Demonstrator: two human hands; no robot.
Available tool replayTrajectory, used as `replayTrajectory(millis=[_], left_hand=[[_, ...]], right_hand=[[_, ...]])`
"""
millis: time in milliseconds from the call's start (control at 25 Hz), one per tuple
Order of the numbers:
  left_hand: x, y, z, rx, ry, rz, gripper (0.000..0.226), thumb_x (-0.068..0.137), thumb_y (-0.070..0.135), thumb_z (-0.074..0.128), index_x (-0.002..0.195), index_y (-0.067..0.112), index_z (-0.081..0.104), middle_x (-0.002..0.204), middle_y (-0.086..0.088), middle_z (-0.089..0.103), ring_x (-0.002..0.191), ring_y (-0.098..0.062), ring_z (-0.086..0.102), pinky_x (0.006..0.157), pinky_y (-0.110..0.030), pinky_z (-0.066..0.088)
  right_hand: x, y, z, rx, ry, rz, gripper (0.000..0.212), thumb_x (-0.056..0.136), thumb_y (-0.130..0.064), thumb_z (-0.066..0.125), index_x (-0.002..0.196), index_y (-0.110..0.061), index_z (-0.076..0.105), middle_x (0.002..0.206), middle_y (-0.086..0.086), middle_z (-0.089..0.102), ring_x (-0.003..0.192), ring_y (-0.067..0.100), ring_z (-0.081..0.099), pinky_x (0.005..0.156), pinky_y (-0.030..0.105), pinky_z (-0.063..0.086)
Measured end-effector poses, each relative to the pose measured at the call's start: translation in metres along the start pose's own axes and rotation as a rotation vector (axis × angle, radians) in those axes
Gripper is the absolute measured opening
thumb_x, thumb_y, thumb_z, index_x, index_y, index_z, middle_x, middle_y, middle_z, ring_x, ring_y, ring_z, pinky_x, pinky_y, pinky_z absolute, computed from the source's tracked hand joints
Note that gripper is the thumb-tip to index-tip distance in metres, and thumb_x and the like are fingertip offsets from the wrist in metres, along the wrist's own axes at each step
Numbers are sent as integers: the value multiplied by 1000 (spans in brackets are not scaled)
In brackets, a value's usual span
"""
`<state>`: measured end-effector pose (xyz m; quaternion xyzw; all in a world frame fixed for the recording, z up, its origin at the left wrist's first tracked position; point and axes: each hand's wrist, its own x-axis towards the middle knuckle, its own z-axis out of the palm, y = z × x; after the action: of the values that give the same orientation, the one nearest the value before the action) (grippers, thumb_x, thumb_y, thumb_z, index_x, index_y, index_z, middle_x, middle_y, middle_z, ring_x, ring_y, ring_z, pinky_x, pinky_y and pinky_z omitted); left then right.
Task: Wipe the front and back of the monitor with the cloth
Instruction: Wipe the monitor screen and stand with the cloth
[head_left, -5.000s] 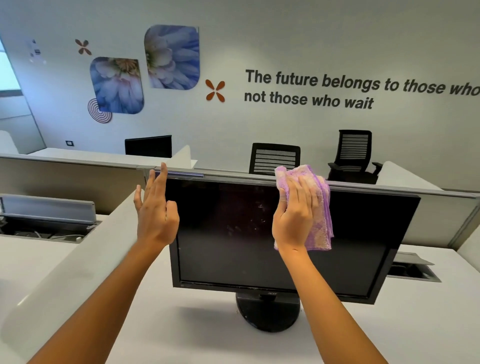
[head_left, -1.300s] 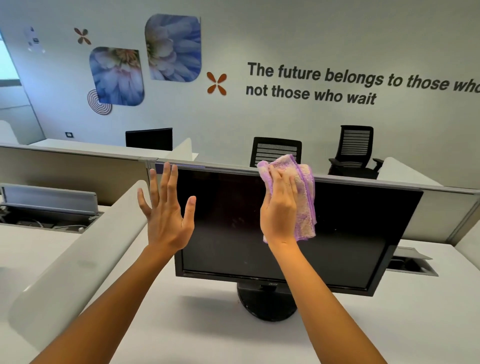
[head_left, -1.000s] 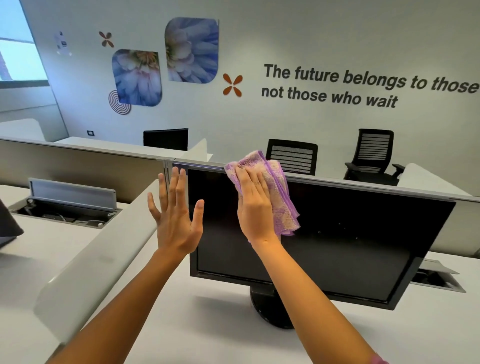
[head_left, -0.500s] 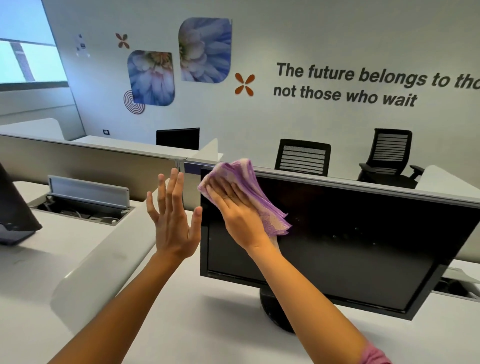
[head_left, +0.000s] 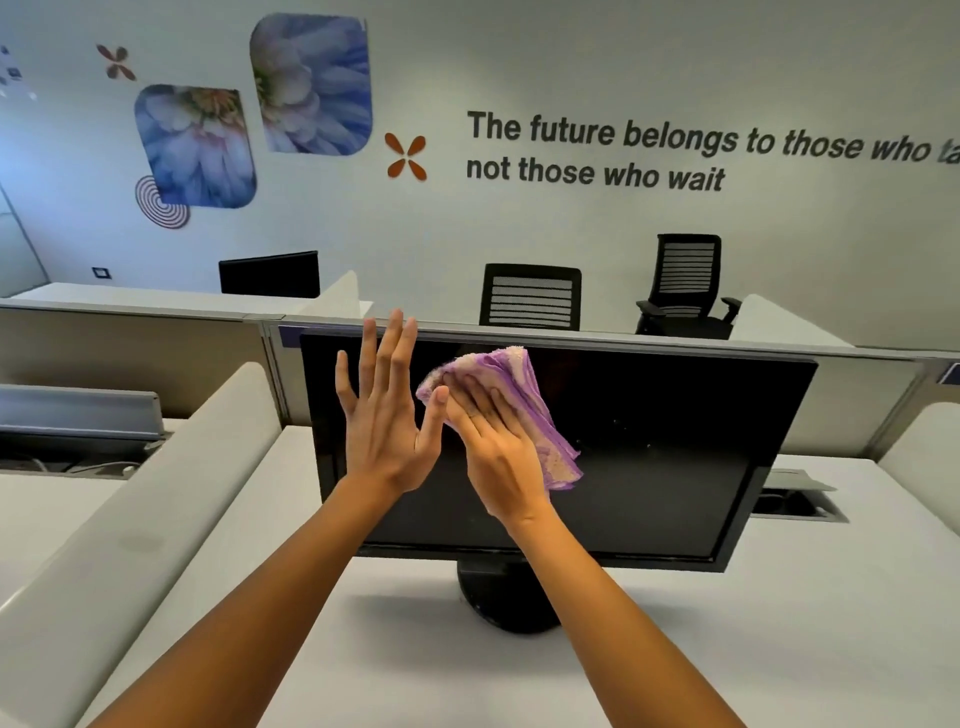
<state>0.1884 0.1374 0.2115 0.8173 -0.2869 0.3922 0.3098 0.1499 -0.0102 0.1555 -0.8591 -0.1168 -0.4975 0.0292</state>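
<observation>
A black monitor (head_left: 675, 457) stands on its round base on the white desk (head_left: 779, 649), screen facing me. My right hand (head_left: 496, 457) presses a folded purple cloth (head_left: 524, 395) flat against the upper left part of the screen, fingers straight and pointing up-left. My left hand (head_left: 384, 415) is raised in front of the screen's left side, fingers straight and spread, holding nothing; its thumb lies close to the right hand. The monitor's back is hidden.
A low grey partition (head_left: 623, 338) runs behind the monitor, and a white curved divider (head_left: 156, 493) borders the desk on the left. A cable tray (head_left: 795, 499) sits behind the monitor at right. Two black chairs (head_left: 530, 296) and another monitor (head_left: 270, 275) stand beyond.
My right hand has slid the cloth leftward along the top of the screen, then a little down and right. My left hand now sits in front of the screen's left side, beside the right hand.
</observation>
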Motion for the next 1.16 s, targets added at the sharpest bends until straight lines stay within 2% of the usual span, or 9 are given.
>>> replayTrajectory(millis=[120, 320, 480, 720, 840, 960, 1080, 1160], left_hand=[[2, 23, 12, -20, -67, 25, 71, 100, 52, 29, 160, 16, 19, 170, -1, 9, 157, -21, -2, 125, -52, -4], [6, 60, 30, -9, -186, 87, 72, 101, 58, 23, 162, 20, 11, 170, 1, 1, 156, -20, -10, 126, -48, -9], [13, 95, 44, -12, -245, 182, 73, 101, 59, 22, 162, 21, 8, 170, 4, -2, 156, -19, -13, 126, -48, -9], [19, 112, 59, -26, -281, 130, 75, 100, 60, 18, 162, 22, 1, 170, 6, -7, 154, -17, -19, 125, -47, -14], [19, 112, 62, -7, -290, 121, 76, 100, 61, 16, 162, 21, -2, 170, 6, -8, 154, -17, -20, 124, -46, -15], [18, 109, 67, 35, -286, 112, 76, 100, 60, 15, 162, 20, -1, 170, 5, -5, 154, -18, -20, 124, -46, -15], [17, 105, 71, 67, -268, 129, 74, 101, 58, 19, 162, 19, 5, 170, 3, 6, 156, -19, -14, 125, -48, -12], [17, 105, 72, 78, -243, 131, 73, 101, 57, 20, 162, 19, 9, 169, 3, 11, 156, -19, -9, 125, -48, -12]], right_hand=[[-13, 23, -15, -59, -3, 114, 63, 95, 3, 52, 153, -14, 35, 160, 1, 32, 150, 14, 25, 123, 39, 26], [-42, 59, -47, -152, 61, 296, 66, 92, 5, 51, 153, -13, 33, 159, 3, 33, 151, 17, 21, 125, 38, 18], [-62, 94, -76, -188, 64, 382, 65, 93, 7, 54, 153, -9, 34, 159, 6, 34, 151, 25, 22, 124, 44, 20], [-94, 156, -128, -121, 134, 571, 61, 98, 3, 54, 154, -9, 33, 161, 5, 30, 153, 23, 16, 122, 49, 25], [-106, 180, -145, -137, 118, 549, 60, 97, 0, 58, 153, -7, 35, 160, 2, 30, 152, 21, 19, 118, 52, 31], [-113, 191, -147, -153, 120, 546, 55, 100, -6, 53, 152, -7, 36, 158, 6, 35, 151, 22, 23, 120, 50, 29], [-118, 183, -134, -146, 164, 589, 47, 103, -10, 46, 150, -5, 40, 156, 9, 40, 150, 24, 25, 121, 47, 26], [-127, 167, -120, -142, 142, 538, 43, 106, -16, 39, 147, -4, 44, 155, 8, 41, 150, 27, 26, 122, 44, 25]])
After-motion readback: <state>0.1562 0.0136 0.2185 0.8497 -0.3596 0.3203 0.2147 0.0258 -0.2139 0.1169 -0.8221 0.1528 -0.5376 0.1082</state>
